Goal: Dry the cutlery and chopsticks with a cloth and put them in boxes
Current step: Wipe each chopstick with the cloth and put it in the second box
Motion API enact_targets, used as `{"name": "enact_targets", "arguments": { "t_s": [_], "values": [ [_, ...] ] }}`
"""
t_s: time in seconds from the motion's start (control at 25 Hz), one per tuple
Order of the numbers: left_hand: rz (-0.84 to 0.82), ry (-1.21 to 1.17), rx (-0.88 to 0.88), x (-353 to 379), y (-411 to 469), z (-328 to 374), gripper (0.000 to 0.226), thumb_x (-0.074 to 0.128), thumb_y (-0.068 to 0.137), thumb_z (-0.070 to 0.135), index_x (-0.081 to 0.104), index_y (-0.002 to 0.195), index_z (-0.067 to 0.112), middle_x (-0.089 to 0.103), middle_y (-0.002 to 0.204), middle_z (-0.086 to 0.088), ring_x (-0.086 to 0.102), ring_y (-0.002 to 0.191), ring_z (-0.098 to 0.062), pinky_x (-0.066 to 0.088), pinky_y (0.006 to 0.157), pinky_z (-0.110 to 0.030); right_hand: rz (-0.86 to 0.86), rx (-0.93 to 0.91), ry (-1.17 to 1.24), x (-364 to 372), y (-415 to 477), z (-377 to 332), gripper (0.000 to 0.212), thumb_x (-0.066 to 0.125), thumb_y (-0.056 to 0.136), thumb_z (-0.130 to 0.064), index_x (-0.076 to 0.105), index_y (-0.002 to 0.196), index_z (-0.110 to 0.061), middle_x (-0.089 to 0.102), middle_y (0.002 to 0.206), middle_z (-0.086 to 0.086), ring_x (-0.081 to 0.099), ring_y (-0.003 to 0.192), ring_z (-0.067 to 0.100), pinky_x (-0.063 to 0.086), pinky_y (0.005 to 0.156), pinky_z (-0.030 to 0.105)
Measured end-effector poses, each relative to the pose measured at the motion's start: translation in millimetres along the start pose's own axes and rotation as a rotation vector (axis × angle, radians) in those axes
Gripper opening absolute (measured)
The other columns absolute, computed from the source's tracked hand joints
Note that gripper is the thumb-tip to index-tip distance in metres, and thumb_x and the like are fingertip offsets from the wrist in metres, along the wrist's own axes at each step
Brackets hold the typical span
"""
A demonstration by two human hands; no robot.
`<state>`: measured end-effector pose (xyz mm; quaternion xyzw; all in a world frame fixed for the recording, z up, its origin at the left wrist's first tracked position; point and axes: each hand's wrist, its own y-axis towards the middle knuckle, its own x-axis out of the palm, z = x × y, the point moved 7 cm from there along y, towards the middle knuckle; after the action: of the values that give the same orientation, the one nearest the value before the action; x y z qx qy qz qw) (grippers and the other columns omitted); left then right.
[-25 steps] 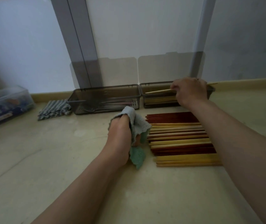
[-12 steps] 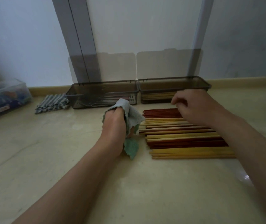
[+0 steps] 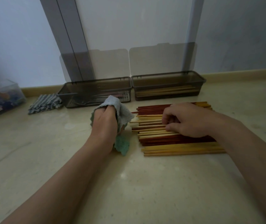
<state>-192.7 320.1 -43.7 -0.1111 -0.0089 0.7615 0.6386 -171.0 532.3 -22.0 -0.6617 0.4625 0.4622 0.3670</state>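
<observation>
The chopsticks (image 3: 177, 143) lie side by side in a flat row on the worktop (image 3: 129, 183), red and pale ones mixed, at 3 o'clock from the left hand (image 3: 104, 126). That hand is clamped on a bunched pale-blue cloth (image 3: 121, 110), which drapes over its knuckles and hangs out below.

The right hand (image 3: 189, 120) sits on the middle of the row with its fingertips (image 3: 165, 119) curled down onto the pale sticks. Whether it has already pinched one cannot be told.

At 12 o'clock stand two open boxes, touching. The left box (image 3: 96, 89) holds cutlery (image 3: 82, 103), and the right box (image 3: 167, 81) holds stored sticks (image 3: 166, 92).

A checked cloth (image 3: 44, 105) and a clear tub (image 3: 1, 97) sit at 10 o'clock.

The sticks look light, stiff and thin, and probably slick if damp, so they will likely roll and scatter when nudged. A fingertip pinch near the thicker end at 3 o'clock should lift one cleanly and leave the narrow tip free to be drawn through the soft cloth.
</observation>
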Motion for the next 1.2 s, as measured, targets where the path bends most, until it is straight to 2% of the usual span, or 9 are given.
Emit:
{"name": "enact_targets", "arguments": {
  "t_s": [0.04, 0.12, 0.2, 0.28, 0.44, 0.64, 0.76, 0.92, 1.2],
  "values": [
    [-0.024, 0.000, -0.091, -2.7, 4.4, -5.8, 0.031, 0.045, 0.098, 0.012, 0.044, 0.126, -0.001, 0.046, 0.118, -0.012, 0.047, 0.103, -0.020, 0.037, 0.082, -0.007, 0.001, 0.003, 0.003, 0.3, 0.0, 0.2, 0.011, 0.065, 0.094, -0.030, 0.058, 0.094, -0.038, 0.056, 0.097, -0.016, 0.053, 0.087, 0.004, 0.045, 0.073, 0.024],
    [0.053, -0.016, -0.051, -7.9, 0.9, 2.4, 0.010, 0.047, 0.096, 0.004, 0.049, 0.090, 0.011, 0.042, 0.094, -0.006, 0.039, 0.072, -0.009, 0.034, 0.059, 0.003, -0.004, 0.000, -0.012, 0.6, -0.1, -0.8, 0.013, 0.064, 0.095, -0.027, 0.057, 0.092, -0.037, 0.055, 0.097, -0.016, 0.052, 0.088, 0.004, 0.045, 0.074, 0.025],
    [0.041, 0.151, 0.105, 2.5, -7.9, 13.0, 0.027, 0.041, 0.100, 0.009, 0.041, 0.074, 0.018, 0.037, 0.072, 0.000, 0.033, 0.060, -0.005, 0.038, 0.051, -0.008, 0.006, -0.019, 0.002, -0.7, -0.9, -2.5, 0.014, 0.063, 0.096, -0.025, 0.057, 0.093, -0.037, 0.055, 0.097, -0.017, 0.053, 0.088, 0.003, 0.044, 0.074, 0.024],
    [0.051, -0.003, 0.245, -1.8, -17.6, 13.2, 0.031, 0.036, 0.099, 0.016, 0.042, 0.069, 0.019, 0.041, 0.066, -0.001, 0.040, 0.059, -0.012, 0.041, 0.061, -0.031, 0.088, -0.053, 0.051, -9.2, -2.6, -4.9, 0.015, 0.060, 0.098, -0.023, 0.058, 0.096, -0.038, 0.056, 0.096, -0.019, 0.053, 0.089, 0.001, 0.042, 0.074, 0.023],
    [0.040, 0.042, 0.296, -2.4, -20.2, 18.6, 0.032, 0.035, 0.099, 0.019, 0.042, 0.067, 0.021, 0.044, 0.067, 0.001, 0.042, 0.059, -0.010, 0.038, 0.058, -0.026, 0.348, -0.131, 0.151, -27.7, -4.4, -13.8, 0.013, 0.053, 0.100, -0.019, 0.063, 0.100, -0.028, 0.060, 0.092, -0.015, 0.056, 0.087, 0.002, 0.043, 0.071, 0.021],
    [-0.047, -0.046, 0.221, 9.2, -26.3, 19.4, 0.024, 0.037, 0.101, 0.030, 0.055, 0.084, 0.026, 0.056, 0.082, 0.003, 0.055, 0.075, -0.013, 0.044, 0.061, -0.021, 0.328, -0.218, 0.217, -16.9, -6.2, -37.0, 0.015, 0.053, 0.101, -0.020, 0.059, 0.099, -0.033, 0.056, 0.084, -0.014, 0.053, 0.077, -0.001, 0.040, 0.061, 0.013],
    [-0.068, -0.121, 0.225, 7.9, -26.4, 17.7, 0.030, 0.038, 0.101, 0.022, 0.055, 0.076, 0.024, 0.057, 0.073, 0.000, 0.054, 0.065, -0.013, 0.045, 0.059, -0.024, 0.300, -0.249, 0.301, -9.9, -8.0, -49.6, 0.013, 0.053, 0.101, -0.018, 0.062, 0.100, -0.026, 0.056, 0.080, -0.010, 0.053, 0.073, 0.002, 0.045, 0.061, 0.015],
    [-0.006, -0.093, 0.228, 6.8, -28.0, 22.9, 0.032, 0.035, 0.100, 0.007, 0.045, 0.072, 0.019, 0.047, 0.069, 0.000, 0.050, 0.050, -0.003, 0.039, 0.043, -0.009, 0.337, -0.260, 0.390, -1.2, -7.6, -66.4, 0.010, 0.054, 0.100, -0.014, 0.060, 0.096, -0.019, 0.053, 0.078, -0.008, 0.051, 0.071, 0.000, 0.042, 0.061, 0.013],
    [0.010, -0.102, 0.376, 8.3, -33.0, 23.0, 0.026, 0.034, 0.097, 0.013, 0.047, 0.076, 0.021, 0.048, 0.072, -0.004, 0.045, 0.062, -0.018, 0.036, 0.055, -0.031, 0.414, -0.297, 0.469, -0.4, -9.3, -76.2, 0.009, 0.056, 0.098, -0.008, 0.059, 0.091, -0.013, 0.051, 0.075, -0.010, 0.050, 0.068, 0.000, 0.040, 0.058, 0.012]
  ]
}}
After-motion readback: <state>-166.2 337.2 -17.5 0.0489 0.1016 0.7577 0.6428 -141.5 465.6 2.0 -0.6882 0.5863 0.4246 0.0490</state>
